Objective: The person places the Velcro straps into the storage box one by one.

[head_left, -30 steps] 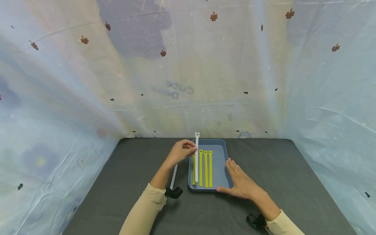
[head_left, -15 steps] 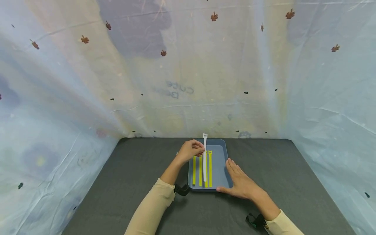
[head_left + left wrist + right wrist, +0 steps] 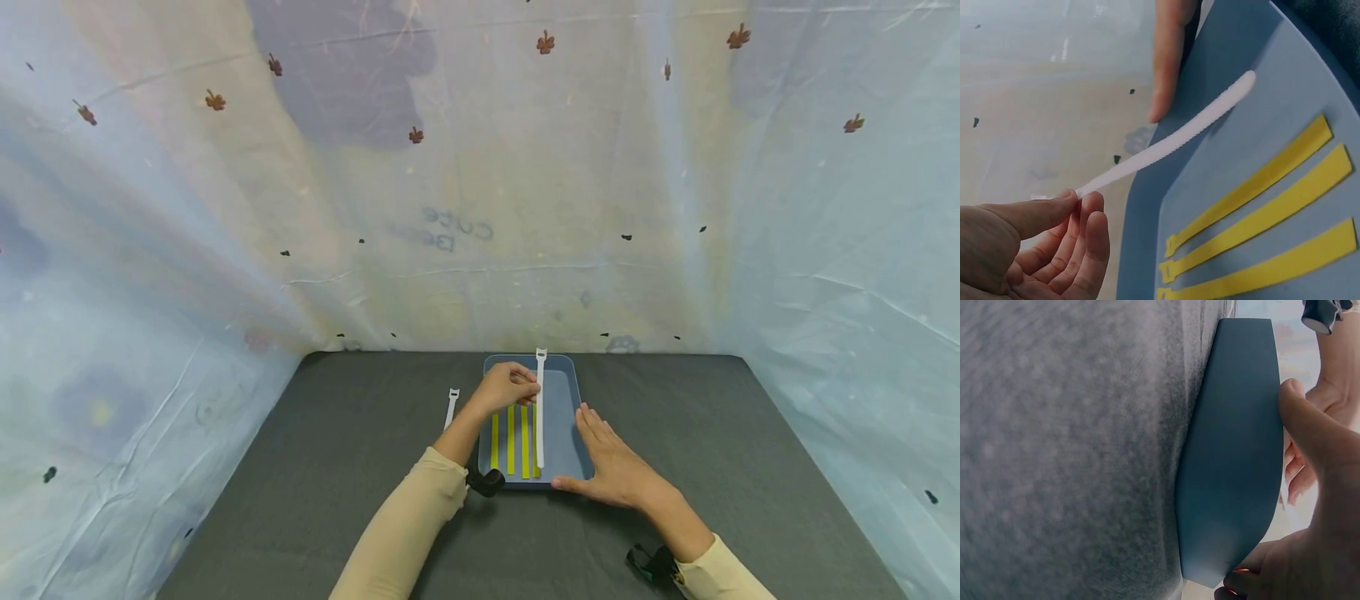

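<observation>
My left hand (image 3: 506, 387) pinches a white hook-and-loop cable tie (image 3: 541, 425) between thumb and fingers near its slotted head. The tie is held over the right part of a blue-grey tray (image 3: 564, 433), its rounded tail pointing toward me. In the left wrist view the tail (image 3: 1235, 92) hovers close over the tray floor. Several yellow cable ties (image 3: 512, 442) lie side by side in the tray, their upper ends hidden behind my left hand. My right hand (image 3: 618, 467) rests at the tray's near right corner, fingers along the right side and thumb on the near rim.
Left of the tray another white cable tie (image 3: 452, 410) lies on the dark grey cloth (image 3: 360, 433), partly covered by my left forearm. A patterned plastic sheet (image 3: 480, 183) hangs behind and along both sides of the table.
My left hand has carried the white cable tie rightward across the yellow ones, to the right of them. The white tie on the cloth shows its head again. My right hand has stayed put.
</observation>
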The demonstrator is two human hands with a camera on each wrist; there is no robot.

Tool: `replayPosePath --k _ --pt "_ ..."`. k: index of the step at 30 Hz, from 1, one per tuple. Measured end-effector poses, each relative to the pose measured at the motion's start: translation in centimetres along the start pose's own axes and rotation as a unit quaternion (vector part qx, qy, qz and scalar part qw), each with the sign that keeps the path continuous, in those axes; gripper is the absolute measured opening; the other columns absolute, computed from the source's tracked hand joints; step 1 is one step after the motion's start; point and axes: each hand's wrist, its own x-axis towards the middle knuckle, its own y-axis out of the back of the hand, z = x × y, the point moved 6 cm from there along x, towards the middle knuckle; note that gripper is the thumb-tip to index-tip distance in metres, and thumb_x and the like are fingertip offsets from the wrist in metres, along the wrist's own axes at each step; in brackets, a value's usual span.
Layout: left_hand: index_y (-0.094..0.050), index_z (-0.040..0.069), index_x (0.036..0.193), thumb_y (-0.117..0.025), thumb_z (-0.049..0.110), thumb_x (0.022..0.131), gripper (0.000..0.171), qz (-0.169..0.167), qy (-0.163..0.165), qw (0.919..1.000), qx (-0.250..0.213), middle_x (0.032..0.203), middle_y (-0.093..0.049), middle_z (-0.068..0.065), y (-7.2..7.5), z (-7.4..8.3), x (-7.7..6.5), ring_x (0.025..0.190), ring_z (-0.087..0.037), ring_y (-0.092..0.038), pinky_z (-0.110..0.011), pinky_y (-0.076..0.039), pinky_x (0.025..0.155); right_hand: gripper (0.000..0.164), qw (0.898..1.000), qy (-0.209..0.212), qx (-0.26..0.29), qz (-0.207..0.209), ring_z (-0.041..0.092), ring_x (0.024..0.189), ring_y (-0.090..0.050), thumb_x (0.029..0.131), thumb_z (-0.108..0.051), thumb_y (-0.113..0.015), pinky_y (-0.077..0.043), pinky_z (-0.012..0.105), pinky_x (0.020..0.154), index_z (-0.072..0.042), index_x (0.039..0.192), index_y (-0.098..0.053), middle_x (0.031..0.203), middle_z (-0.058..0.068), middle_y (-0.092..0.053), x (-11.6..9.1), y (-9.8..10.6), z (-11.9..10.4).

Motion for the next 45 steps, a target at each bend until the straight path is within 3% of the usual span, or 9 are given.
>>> replayPosePath --k 4,15,23,34,45 --pt "-0.07 -0.005 0.114 -0.073 0.005 0.103 0.016 0.003 0.013 0.9999 0.006 0.1 -0.078 -0.019 -0.9 -0.4 0.4 0.102 -0.049 -0.075 -0.058 -0.063 0.093 0.132 1.0 -0.001 -0.001 -0.001 0.044 0.164 -0.015 0.086 -0.08 -0.071 -0.02 0.062 0.131 0.007 0.168 -0.015 0.177 0.026 -0.01 -0.1 0.0 0.0" --pt "-0.073 -0.002 0.102 -0.075 0.004 0.1 0.006 0.023 0.034 0.9974 0.059 0.082 -0.078 -0.009 -2.2 -1.9 1.3 0.075 -0.023 -0.078 -0.034 -0.067 0.072 0.131 1.0 0.009 0.004 0.005 0.046 0.163 -0.016 0.088 -0.077 -0.072 -0.021 0.064 0.13 0.009 0.168 -0.016 0.177 0.028 -0.011 0.0 0.1 0.2" --pt "-0.074 -0.003 0.102 -0.079 -0.002 0.095 0.009 0.051 0.068 0.995 0.053 0.082 -0.079 -0.015 -3.0 -3.1 1.8 0.075 -0.029 -0.078 -0.036 -0.067 0.07 0.13 1.0 0.009 -0.004 0.005 0.045 0.163 -0.016 0.088 -0.079 -0.071 -0.021 0.062 0.131 0.008 0.168 -0.016 0.177 0.027 -0.011 0.1 -0.1 0.3" --pt "-0.074 -0.004 0.099 -0.08 -0.004 0.093 0.008 0.068 0.08 0.993 0.054 0.083 -0.079 -0.02 -3.5 -3.3 1.7 0.078 -0.034 -0.08 -0.035 -0.067 0.069 0.13 1.0 0.021 -0.007 0.013 0.045 0.163 -0.017 0.088 -0.078 -0.071 -0.022 0.062 0.13 0.009 0.167 -0.017 0.176 0.028 -0.013 0.1 0.1 0.3" --pt "-0.074 -0.003 0.095 -0.081 -0.003 0.092 0.008 0.078 0.087 0.9911 0.063 0.08 -0.077 -0.013 -3.7 -4.1 1.7 0.069 -0.022 -0.077 -0.03 -0.065 0.065 0.128 0.999 0.031 -0.003 0.021 0.046 0.162 -0.019 0.089 -0.075 -0.073 -0.023 0.062 0.13 0.011 0.166 -0.019 0.175 0.03 -0.015 0.0 0.1 0.2"
